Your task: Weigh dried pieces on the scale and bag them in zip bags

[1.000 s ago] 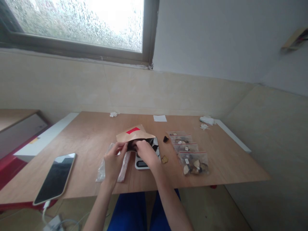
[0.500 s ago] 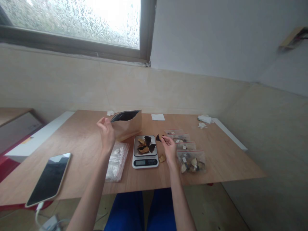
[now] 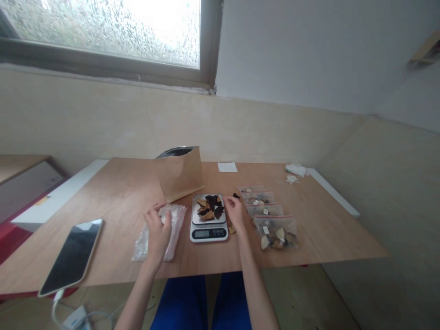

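Note:
A small kitchen scale (image 3: pixel 209 224) sits on the wooden table (image 3: pixel 330 233) with several dark and tan dried pieces (image 3: pixel 209 206) piled on its plate. My right hand (image 3: pixel 235 213) hovers at the scale's right edge, fingers loosely curled, holding nothing I can see. My left hand (image 3: pixel 157 229) rests with fingers apart on a stack of clear plastic bags (image 3: pixel 173 224) left of the scale. A brown paper pouch (image 3: pixel 180 176) stands upright and open behind the scale. One tan piece (image 3: pixel 232 228) lies on the table beside my right wrist.
Several filled clear zip bags (image 3: pixel 271 220) lie in a row right of the scale. A phone (image 3: pixel 70 256) on a cable rests at the table's near left. A white paper slip (image 3: pixel 227 167) and white scraps (image 3: pixel 294 172) lie near the back wall.
The pouch left the scale and now stands upright behind it. My left hand dropped onto the plastic bags. My right hand came in to the scale's right edge.

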The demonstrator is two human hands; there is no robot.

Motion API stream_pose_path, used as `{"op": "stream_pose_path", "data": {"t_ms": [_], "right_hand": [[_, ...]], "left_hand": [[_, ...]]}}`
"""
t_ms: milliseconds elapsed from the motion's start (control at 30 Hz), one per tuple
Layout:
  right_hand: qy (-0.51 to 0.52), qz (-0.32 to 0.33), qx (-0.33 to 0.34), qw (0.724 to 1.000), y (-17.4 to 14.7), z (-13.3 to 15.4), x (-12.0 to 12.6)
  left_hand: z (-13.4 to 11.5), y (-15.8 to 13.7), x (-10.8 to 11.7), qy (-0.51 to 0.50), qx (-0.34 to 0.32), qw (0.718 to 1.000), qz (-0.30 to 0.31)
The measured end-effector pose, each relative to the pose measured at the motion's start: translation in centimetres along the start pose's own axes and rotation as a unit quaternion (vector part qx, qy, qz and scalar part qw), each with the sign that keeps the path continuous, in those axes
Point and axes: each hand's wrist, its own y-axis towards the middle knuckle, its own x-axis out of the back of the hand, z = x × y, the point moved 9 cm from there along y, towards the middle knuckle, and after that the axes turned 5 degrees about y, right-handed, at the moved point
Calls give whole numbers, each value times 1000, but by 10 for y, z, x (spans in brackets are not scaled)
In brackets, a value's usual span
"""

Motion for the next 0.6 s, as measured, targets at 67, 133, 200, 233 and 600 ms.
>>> {"op": "stream_pose_path", "data": {"t_ms": [67, 133, 200, 233, 600], "right_hand": [[7, -14, -11, 1000, -12, -1, 13], [21, -30, -38, 999, -27, -7, 24], [35, -36, -73, 996, -44, -16, 31], [42, -33, -88, 995, -50, -19, 32], [-243, 34, 26, 969, -61, 21, 42]], "left_hand": [[12, -10, -12, 35, -18, 996, 79], [24, -20, -21, 69, -37, 988, 135], [35, -27, -24, 95, -55, 983, 147], [39, -30, -24, 103, -62, 982, 146], [44, -36, -28, 163, -79, 971, 158]]}}
